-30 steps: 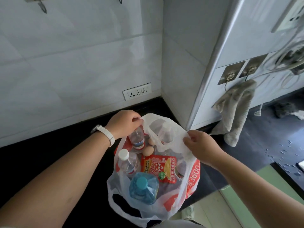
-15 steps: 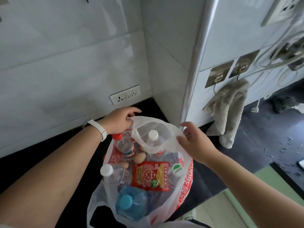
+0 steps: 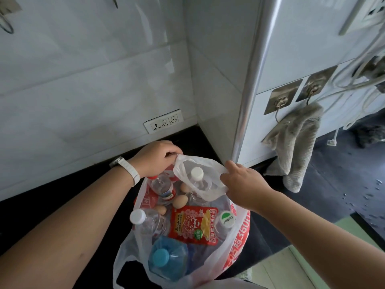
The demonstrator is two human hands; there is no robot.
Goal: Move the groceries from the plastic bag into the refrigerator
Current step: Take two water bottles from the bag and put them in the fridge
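Your left hand point(image 3: 155, 161) and right hand point(image 3: 243, 184) both pinch the flimsy bag point(image 3: 239, 236) by its rim, loose eggs point(image 3: 180, 202) look fragile so cup them gently

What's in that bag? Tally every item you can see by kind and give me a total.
Bottles: 5
Eggs: 3
Red packet: 1
Total: 9 in view in the plastic bag; anything underneath is hidden.
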